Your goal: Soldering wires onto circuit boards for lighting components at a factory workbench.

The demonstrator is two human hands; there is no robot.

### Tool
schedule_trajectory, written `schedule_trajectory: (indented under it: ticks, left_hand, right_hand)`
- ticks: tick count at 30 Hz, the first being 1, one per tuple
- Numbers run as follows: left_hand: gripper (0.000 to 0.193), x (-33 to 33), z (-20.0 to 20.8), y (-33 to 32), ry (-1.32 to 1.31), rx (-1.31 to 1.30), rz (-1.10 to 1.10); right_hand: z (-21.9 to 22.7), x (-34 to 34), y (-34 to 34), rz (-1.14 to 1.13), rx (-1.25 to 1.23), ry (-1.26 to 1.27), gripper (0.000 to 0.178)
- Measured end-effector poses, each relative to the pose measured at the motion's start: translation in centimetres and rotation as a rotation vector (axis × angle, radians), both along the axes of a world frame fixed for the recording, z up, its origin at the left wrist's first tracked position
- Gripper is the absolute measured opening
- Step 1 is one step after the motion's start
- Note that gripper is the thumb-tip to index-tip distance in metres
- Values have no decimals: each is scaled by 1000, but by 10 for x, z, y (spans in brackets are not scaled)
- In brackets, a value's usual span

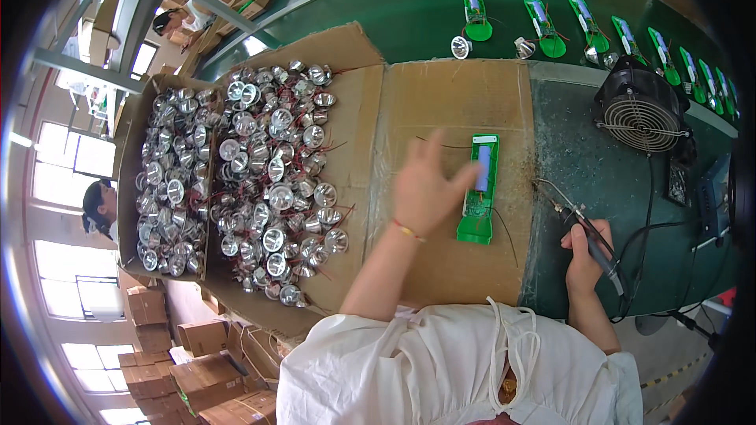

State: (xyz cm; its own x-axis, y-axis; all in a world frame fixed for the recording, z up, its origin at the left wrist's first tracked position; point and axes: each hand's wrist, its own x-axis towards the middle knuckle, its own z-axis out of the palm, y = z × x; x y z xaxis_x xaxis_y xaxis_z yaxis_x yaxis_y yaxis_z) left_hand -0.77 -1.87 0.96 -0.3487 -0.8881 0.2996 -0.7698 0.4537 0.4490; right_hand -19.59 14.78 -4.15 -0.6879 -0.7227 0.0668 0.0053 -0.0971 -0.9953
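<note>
On the cardboard sheet in front of me lies a green plastic lamp housing [475, 228], with a blue cylindrical battery [483, 169] in its upper half and thin dark wires sticking out. My left hand [429, 193] hovers just left of it, slightly blurred, fingers spread and thumb toward the battery; nothing shows in its grip. My right hand [587, 258], at the right over the green bench top, is wrapped round the handle of a soldering iron [596, 245]. A bent metal tube runs beside the iron's tip, which points up and left toward the cardboard's edge.
Many silver reflector cups [276, 196] with red wires fill a cardboard box [358, 118] at left. Beyond, a green conveyor [378, 23] carries several similar housings [543, 27]. A black fan [642, 114] and a blue box-shaped unit [715, 196] stand right, with cables trailing. Other people are at far left.
</note>
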Motion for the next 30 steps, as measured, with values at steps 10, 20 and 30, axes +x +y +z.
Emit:
schedule_trajectory:
  ticks: [10, 20, 30]
  left_hand:
    - [16, 129, -1, -89, -705, -302, 593]
    - [14, 58, 10, 31, 330, 173, 139]
    - [7, 37, -23, 50, 56, -125, -303]
  right_hand:
    - [-3, -1, 4, 28, -20, -44, 11]
    - [14, 6, 13, 67, -64, -9, 13]
    - [21, 30, 20, 289, -26, 7, 14]
